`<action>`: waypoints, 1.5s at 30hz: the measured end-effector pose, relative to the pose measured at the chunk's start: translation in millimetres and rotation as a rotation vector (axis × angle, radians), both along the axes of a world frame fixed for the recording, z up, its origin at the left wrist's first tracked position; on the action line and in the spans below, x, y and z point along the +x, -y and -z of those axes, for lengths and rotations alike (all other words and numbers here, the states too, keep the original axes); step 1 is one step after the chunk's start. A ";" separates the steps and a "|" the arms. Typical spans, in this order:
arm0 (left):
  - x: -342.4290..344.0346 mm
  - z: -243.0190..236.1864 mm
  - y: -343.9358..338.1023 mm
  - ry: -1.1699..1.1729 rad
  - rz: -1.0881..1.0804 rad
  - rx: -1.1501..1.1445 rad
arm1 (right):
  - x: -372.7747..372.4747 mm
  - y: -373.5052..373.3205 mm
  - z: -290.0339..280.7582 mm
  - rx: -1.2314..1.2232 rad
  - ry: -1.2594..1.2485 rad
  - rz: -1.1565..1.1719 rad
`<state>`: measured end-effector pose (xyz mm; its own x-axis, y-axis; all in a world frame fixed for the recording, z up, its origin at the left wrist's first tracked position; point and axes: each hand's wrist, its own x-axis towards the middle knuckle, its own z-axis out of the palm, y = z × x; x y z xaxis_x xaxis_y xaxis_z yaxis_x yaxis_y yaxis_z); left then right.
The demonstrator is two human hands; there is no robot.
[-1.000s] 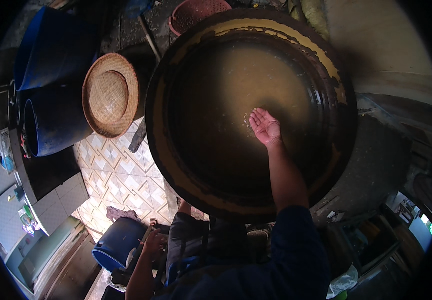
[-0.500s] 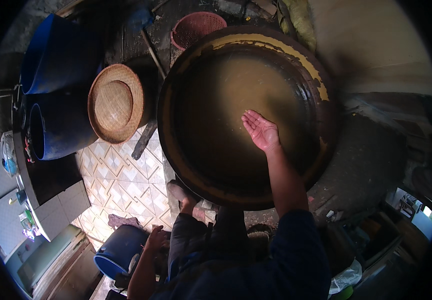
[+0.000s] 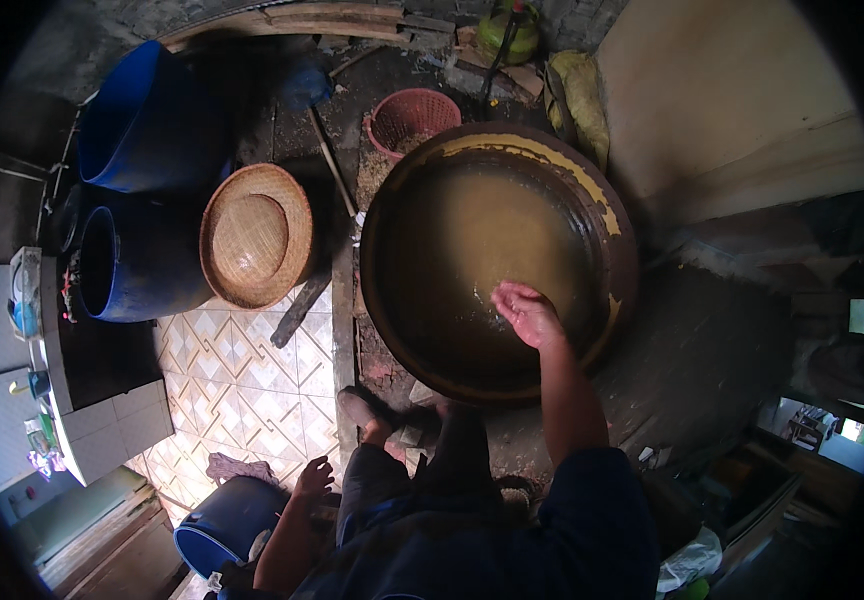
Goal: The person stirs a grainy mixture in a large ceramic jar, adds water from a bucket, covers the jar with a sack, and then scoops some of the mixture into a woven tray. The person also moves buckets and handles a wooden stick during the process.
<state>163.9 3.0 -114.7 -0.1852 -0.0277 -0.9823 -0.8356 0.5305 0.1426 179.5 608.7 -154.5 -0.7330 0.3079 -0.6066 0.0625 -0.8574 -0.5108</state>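
My right hand (image 3: pixel 520 308) reaches over a wide, dark round basin (image 3: pixel 402 355), palm turned up, fingers slightly curved and open, with nothing seen in it. Small drops or a splash show beside it on the murky yellow-brown water (image 3: pixel 482 225); whether the fingertips touch the surface, I cannot tell. Dried yellow residue coats parts of the basin's inner rim. At the lower left my left hand (image 3: pixel 314 475) hangs empty with fingers apart, nearest a blue barrel (image 3: pixel 220 520) with a crumpled cloth (image 3: pixel 237 467) behind it.
A woven tray (image 3: pixel 252 240) lies left, by two large blue drums (image 3: pixel 162 110). A pink basket (image 3: pixel 414 120), a pole (image 3: pixel 330 160), a green gas cylinder (image 3: pixel 502 35) and sacks (image 3: pixel 577 100) sit behind. My feet (image 3: pixel 362 410) stand beside tiled floor (image 3: pixel 232 370) and a raised edge.
The view has shifted, so the basin appears smaller and more of the back wall shows. My right hand has moved toward the basin's near side and drops now scatter beside it.
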 end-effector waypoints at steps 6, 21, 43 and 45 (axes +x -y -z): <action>0.3 -16.1 1.9 -0.075 -0.086 0.025 | 22.9 8.0 -5.2 0.467 0.612 -0.268; -10.8 -33.7 32.1 -0.170 -0.141 0.140 | 11.7 13.6 -132.9 0.846 0.615 -0.234; 40.3 -80.1 60.4 -0.305 -0.415 0.079 | -219.6 111.5 -404.2 -0.016 -1.327 -0.543; 52.6 -79.4 64.2 -0.287 -0.440 0.062 | -266.9 125.2 -367.9 1.090 -0.129 -0.025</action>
